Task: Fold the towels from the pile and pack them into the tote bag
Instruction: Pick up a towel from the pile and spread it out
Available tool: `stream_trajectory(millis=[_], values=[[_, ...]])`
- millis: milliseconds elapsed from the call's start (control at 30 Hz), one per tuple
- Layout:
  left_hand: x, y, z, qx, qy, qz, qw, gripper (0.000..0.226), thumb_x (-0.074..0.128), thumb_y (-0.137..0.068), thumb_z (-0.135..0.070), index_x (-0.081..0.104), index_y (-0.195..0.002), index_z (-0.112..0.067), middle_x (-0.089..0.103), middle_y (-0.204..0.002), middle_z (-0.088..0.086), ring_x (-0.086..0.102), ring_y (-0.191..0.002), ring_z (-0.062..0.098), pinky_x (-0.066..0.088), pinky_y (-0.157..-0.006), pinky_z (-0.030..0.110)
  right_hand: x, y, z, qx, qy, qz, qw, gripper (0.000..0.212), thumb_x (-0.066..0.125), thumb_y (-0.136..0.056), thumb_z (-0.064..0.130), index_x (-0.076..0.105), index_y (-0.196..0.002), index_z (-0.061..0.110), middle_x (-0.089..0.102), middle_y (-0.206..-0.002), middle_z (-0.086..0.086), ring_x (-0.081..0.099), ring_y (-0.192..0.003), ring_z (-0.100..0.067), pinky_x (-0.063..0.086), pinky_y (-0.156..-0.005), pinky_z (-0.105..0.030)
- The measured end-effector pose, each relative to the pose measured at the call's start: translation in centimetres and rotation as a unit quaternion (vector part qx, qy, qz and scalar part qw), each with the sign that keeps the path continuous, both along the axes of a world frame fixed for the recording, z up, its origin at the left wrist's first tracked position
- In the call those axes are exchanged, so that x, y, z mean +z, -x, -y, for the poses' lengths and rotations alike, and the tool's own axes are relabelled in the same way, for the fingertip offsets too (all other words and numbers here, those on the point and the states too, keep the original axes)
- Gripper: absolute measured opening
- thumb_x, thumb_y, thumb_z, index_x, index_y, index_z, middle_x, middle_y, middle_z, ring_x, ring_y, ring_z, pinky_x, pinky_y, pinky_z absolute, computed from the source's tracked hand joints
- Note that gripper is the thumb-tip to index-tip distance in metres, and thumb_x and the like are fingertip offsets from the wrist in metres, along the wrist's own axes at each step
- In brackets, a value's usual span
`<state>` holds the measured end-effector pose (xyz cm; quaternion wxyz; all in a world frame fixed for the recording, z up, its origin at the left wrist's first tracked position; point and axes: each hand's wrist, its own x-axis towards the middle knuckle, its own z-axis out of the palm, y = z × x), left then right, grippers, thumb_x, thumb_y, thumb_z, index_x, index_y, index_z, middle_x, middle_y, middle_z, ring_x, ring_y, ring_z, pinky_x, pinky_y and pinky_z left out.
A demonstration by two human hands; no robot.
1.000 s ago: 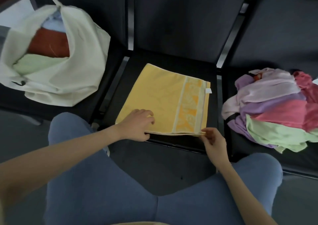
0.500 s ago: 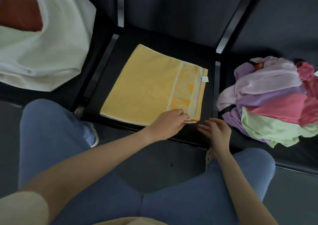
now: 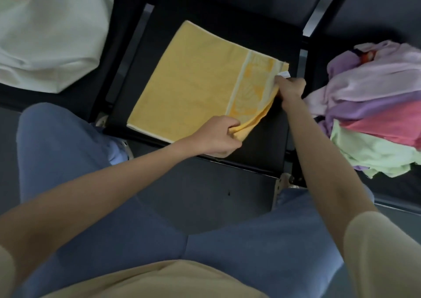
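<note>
A yellow towel [image 3: 193, 81] with an orange patterned band lies partly folded on the middle black seat [image 3: 257, 138]. My left hand [image 3: 216, 138] grips its near right corner, and the cloth there is lifted and bunched. My right hand [image 3: 290, 88] pinches the far right corner beside the white label. The cream tote bag [image 3: 52, 38] stands on the left seat, with a rust-red towel just showing at the top edge. The pile of towels [image 3: 373, 108], lilac, purple, pink and pale green, sits on the right seat.
Dark seat backs rise behind the three seats, with metal gaps between them. My knees in blue trousers fill the lower frame, close to the seat's front edge. Grey floor shows below the seats.
My left hand has closed on the near right corner and raised it. My right hand moved from the front edge up to the far right corner and took hold. The camera tilted further down.
</note>
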<state>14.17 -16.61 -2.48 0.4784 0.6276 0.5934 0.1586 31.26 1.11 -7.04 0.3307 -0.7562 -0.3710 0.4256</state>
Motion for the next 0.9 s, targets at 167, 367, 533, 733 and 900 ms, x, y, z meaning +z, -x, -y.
stream_trajectory(millis=[167,367,533,733,900], values=[[0.7,0.2,-0.1,0.004,0.1,0.06,0.993,0.021,0.077,-0.079,-0.016,0.068,-0.08,0.003,0.057,-0.065,-0.001,0.056,-0.059,0.008,0.041,-0.058,0.018,1.1,-1.1,-0.1,-0.018,-0.03,-0.003,0.999,0.01,0.066,-0.081,0.012,0.057,-0.085,0.011,0.059,-0.079,-0.001,0.057,-0.069,-0.011,0.047,-0.051,-0.019],[1.7,0.6,0.9,0.025,0.148,0.136,0.979,0.028,0.076,-0.081,-0.011,0.069,-0.092,0.013,0.071,-0.089,0.02,0.072,-0.08,0.022,0.059,-0.08,0.031,3.9,-0.8,-0.2,-0.039,-0.103,0.004,0.994,0.027,0.062,-0.076,0.008,0.043,-0.06,0.016,0.046,-0.058,0.0,0.046,-0.048,-0.012,0.038,-0.041,-0.019],[2.4,4.3,2.2,0.086,0.164,0.157,0.97,0.022,0.071,-0.081,-0.002,0.066,-0.085,0.018,0.069,-0.086,0.023,0.073,-0.08,0.023,0.059,-0.081,0.03,6.0,4.6,-0.9,0.002,-0.175,0.071,0.982,0.03,0.065,-0.078,0.013,0.044,-0.058,0.016,0.052,-0.059,-0.001,0.059,-0.055,-0.018,0.05,-0.048,-0.028],[2.3,9.8,3.2,0.177,0.158,0.179,0.955,0.013,0.063,-0.081,0.003,0.063,-0.068,0.004,0.057,-0.065,0.009,0.07,-0.071,0.017,0.058,-0.073,0.021,6.1,13.2,-2.3,0.091,-0.201,0.153,0.963,0.021,0.066,-0.081,0.009,0.046,-0.081,0.016,0.046,-0.076,0.01,0.054,-0.073,-0.004,0.044,-0.056,-0.01],[0.2,13.2,3.4,0.25,0.175,0.189,0.934,0.024,0.058,-0.082,0.004,0.056,-0.059,-0.004,0.061,-0.062,0.004,0.071,-0.076,0.025,0.06,-0.075,0.028,3.0,19.4,-2.9,0.109,-0.153,0.184,0.965,0.024,0.063,-0.087,0.008,0.051,-0.108,0.009,0.052,-0.094,0.005,0.053,-0.084,-0.006,0.045,-0.068,-0.014]])
